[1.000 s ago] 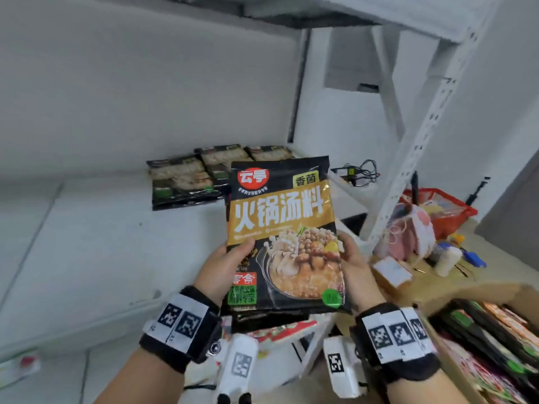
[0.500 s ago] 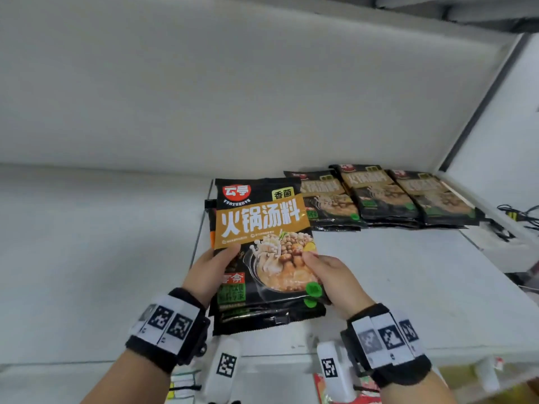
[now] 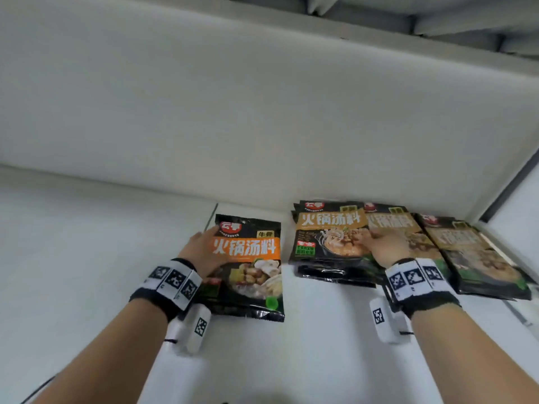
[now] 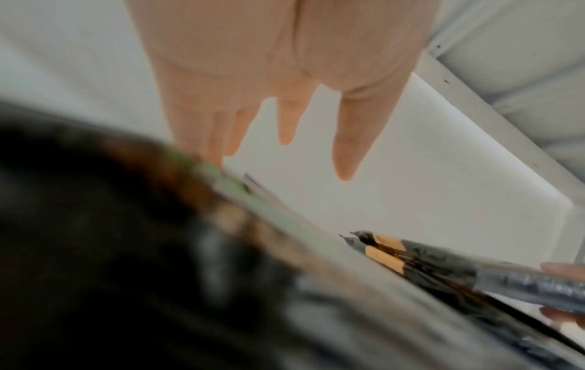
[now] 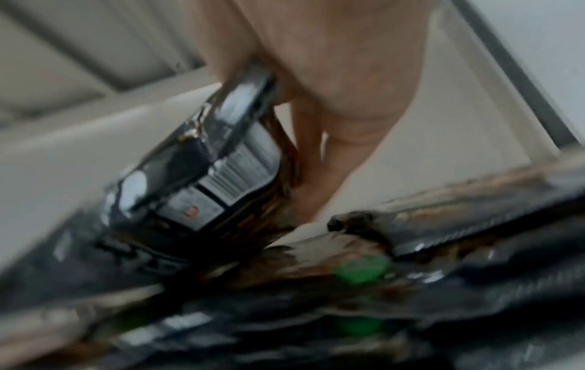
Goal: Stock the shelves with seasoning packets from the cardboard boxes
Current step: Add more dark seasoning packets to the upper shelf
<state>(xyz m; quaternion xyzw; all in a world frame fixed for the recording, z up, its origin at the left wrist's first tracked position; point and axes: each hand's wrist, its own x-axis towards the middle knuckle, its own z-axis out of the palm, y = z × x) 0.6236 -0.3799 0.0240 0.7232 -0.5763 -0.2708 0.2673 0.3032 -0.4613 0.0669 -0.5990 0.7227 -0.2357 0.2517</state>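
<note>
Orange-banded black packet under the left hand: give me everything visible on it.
The orange-banded black packet is a flat, glossy plastic pouch with a red logo at the top, a small yellow tag, white characters on the orange band, a soup-bowl photo below and a green dot near the bottom right. It lies face up on the white shelf, apart from the row of tan-banded packets to its right. The left hand rests on its left edge, fingers straight in the left wrist view.

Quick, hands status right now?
Left hand: open, fingers straight beside the orange-banded packet.
Right hand: holding the tan-banded packets.
</note>
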